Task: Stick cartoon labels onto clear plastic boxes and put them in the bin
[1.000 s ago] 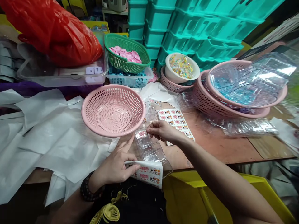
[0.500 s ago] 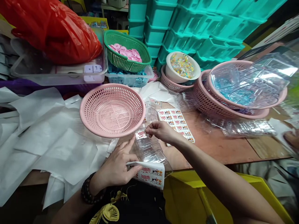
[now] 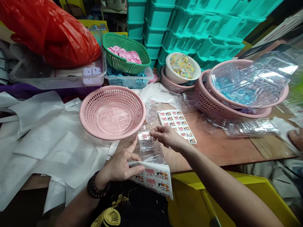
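Observation:
My left hand (image 3: pixel 124 165) grips a sticker sheet (image 3: pixel 153 179) printed with cats and pink lettering, its thumb on top and the index finger stretched forward. That fingertip is close to the left edge of a row of clear plastic cases (image 3: pixel 151 151) on the table. With thumb and index finger pinched, my right hand (image 3: pixel 165 135) is at the right end of a small sticker (image 3: pixel 143 136) on one clear case. A stack of sticker sheets (image 3: pixel 181 124) lies beyond the right hand, and a pink basket (image 3: pixel 88 123) stands ahead of the left.
Loose white paper (image 3: pixel 56 151) covers the left side. Nested pink baskets (image 3: pixel 201 97) with clear plastic parts stand at right, near a white bowl (image 3: pixel 168 67). Teal bins (image 3: pixel 156 31) rise behind. Below the table edge is a yellow surface (image 3: pixel 189 195). A person's hand (image 3: pixel 293 138) shows at far right.
The held sticker sheet has swung slightly right and down and shows more of its face. My right hand has shifted slightly right, still pinched at the small sticker.

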`<action>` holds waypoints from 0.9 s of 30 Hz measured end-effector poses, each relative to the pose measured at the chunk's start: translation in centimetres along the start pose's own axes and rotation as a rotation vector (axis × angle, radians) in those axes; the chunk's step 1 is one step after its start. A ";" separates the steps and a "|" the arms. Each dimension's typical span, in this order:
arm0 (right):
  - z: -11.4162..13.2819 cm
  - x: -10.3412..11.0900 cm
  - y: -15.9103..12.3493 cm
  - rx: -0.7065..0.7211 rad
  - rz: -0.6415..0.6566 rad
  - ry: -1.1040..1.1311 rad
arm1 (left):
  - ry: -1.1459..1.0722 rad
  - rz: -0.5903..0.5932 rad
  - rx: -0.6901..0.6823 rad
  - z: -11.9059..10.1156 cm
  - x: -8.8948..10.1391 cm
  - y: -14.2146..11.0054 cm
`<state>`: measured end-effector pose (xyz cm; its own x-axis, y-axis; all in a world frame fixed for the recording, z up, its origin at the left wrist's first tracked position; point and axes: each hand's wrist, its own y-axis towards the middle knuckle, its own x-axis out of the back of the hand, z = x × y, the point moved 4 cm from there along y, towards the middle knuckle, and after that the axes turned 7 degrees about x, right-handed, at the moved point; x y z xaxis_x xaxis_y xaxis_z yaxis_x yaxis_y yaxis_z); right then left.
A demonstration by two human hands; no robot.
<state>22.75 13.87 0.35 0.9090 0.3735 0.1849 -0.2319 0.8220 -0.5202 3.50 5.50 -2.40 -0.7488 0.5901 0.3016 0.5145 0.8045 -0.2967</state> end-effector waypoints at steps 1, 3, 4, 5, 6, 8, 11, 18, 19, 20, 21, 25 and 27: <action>-0.1 0.1 -0.1 -0.003 -0.007 -0.001 | -0.006 0.011 0.008 0.0 0.0 0.1; -0.1 0.2 -0.1 0.004 -0.025 -0.032 | -0.008 0.015 0.022 0.0 -0.1 0.2; 0.0 0.3 -0.1 0.012 -0.036 -0.059 | 0.001 0.004 0.023 0.0 -0.1 0.3; 0.1 0.4 -0.1 0.021 -0.049 -0.089 | 0.017 -0.012 0.016 -0.1 -0.2 0.3; 0.2 0.4 -0.2 0.029 -0.061 -0.118 | 0.037 -0.031 0.005 -0.2 -0.2 0.3; 0.4 0.4 -0.2 0.036 -0.073 -0.168 | 0.083 -0.065 -0.022 -0.4 -0.2 0.3; 0.8 0.2 -0.2 0.036 -0.071 -0.206 | 0.134 -0.075 -0.031 -0.7 -0.3 0.3; 0.9 -0.2 0.2 0.079 -0.085 -0.231 | 0.168 -0.073 -0.039 -0.9 -0.2 0.4; 0.8 -0.3 0.3 0.094 -0.086 -0.232 | 0.171 -0.073 -0.043 -0.9 -0.2 0.5; 0.8 -0.3 0.4 0.108 -0.086 -0.233 | 0.171 -0.071 -0.044 -0.9 -0.2 0.5; 0.8 -0.3 0.5 0.119 -0.086 -0.235 | 0.169 -0.071 -0.044 -0.9 -0.2 0.5; 0.8 -0.2 0.5 0.138 -0.085 -0.252 | 0.160 -0.070 -0.032 -1.0 -0.1 0.4; 0.9 -0.2 0.5 0.130 -0.087 -0.261 | 0.152 -0.068 -0.026 -1.0 -0.1 0.4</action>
<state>22.12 14.55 0.79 0.8116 0.3834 0.4408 -0.2149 0.8976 -0.3850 4.25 5.85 -1.65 -0.7114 0.5360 0.4545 0.4766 0.8433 -0.2484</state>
